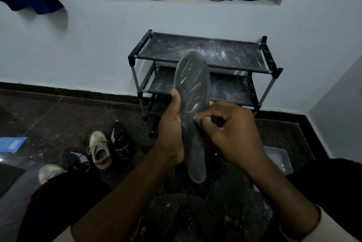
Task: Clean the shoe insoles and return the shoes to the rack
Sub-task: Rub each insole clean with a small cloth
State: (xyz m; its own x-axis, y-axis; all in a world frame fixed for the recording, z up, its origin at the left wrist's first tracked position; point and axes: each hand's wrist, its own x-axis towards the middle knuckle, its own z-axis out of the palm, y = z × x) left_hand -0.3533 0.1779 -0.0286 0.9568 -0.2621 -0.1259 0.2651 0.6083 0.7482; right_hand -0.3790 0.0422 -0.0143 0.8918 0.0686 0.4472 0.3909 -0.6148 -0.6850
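Facing the far, dusty rack (201, 51), I am cleaning an insole (193, 85).
My left hand (170, 130) is gripping it upright; my right hand (229, 130), fingers curled, is scraping streaks (184, 80) (refitting next, probably).

Shoes (100, 149) block the floor (58, 108) at left, a tub (280, 157) at right; the rack (201, 49) opens frontward.

Your left hand (170, 130) covers one edge of the insole (193, 85) and your right hand (231, 130) covers the other, so its middle part is hidden. Whether your right fingers pinch it or only scrape it, you cannot tell. The lowest shelf of the rack (195, 49) is behind them. Your right forearm hides part of the clear box (278, 155). The left edge cuts the blue sheet (12, 143).
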